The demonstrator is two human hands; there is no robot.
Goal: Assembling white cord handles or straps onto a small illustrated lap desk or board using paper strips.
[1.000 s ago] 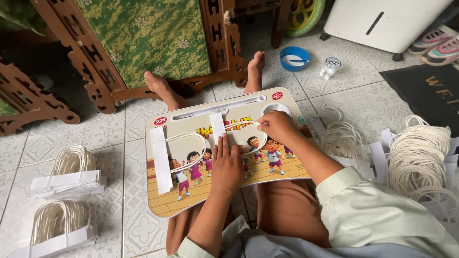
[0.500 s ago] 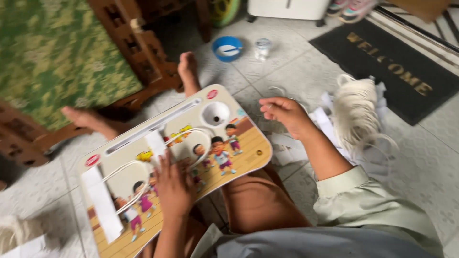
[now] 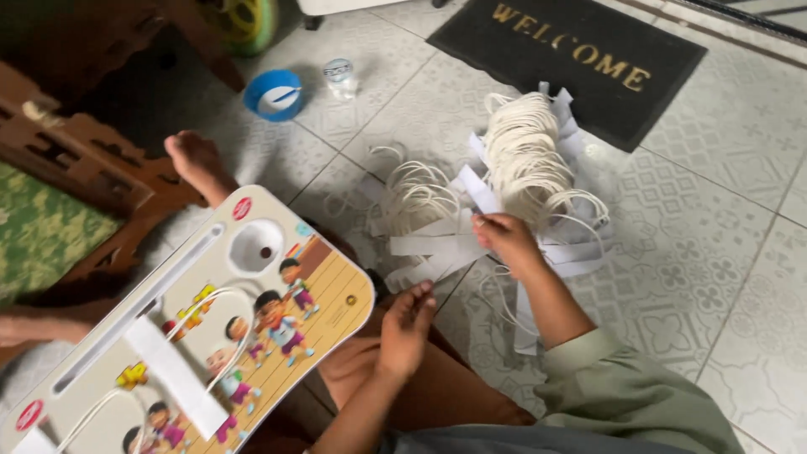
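Cartoon lap tray (image 3: 210,336) sits left of our left hand (image 3: 405,329), fingers loosely curled, holding nothing. String bundles (image 3: 525,151) lie just beyond our right hand (image 3: 504,240), which pinches a white paper strip (image 3: 441,245).

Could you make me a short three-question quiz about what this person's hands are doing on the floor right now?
1. True or false: the right hand is at the white paper strips beside the pile of cord loops.
2. What does the left hand hold? A) the blue bowl B) nothing, it hangs open above the lap C) a cord loop
3. Fill in: the cartoon lap tray has a white ___ lying across its picture.

Key
1. True: its fingers pinch a strip end.
2. B; the blue bowl sits far off by the small cup.
3. Strip (a paper strip).
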